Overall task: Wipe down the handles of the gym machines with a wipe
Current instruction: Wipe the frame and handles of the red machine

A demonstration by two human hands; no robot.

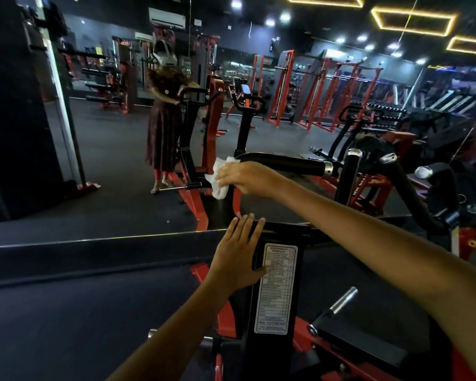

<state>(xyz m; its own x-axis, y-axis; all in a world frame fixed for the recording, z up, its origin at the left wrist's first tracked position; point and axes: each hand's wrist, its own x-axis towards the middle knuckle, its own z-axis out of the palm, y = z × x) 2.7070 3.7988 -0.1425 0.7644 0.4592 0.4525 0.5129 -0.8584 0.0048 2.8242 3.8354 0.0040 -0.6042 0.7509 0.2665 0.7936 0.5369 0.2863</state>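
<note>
1. Wipe [220, 178]: a white, crumpled cloth, wrapped over the near end of a black padded handle [283, 163] on the gym machine, bunched where the bar bends downward.
2. Right hand [248, 179] reaches forward across the machine, its fingers curled over the wipe and gripping it against the handle.
3. Handle runs rightward from the wipe to a chrome end cap [328, 169].
4. Left hand [238, 250] lies flat with fingers straight and spread, pressing on the top of the machine's black upright post [275, 298]; it holds nothing.
5. Post carries a white printed label [276, 290] just right of the left hand's thumb; the text is too small to read.
6. Red frame parts [308, 342] sit at the base of the post, with a chrome peg [344, 299] beside them.
7. Mirror [107, 160] stands just ahead, showing a person in a long dress at the same machine.
</note>
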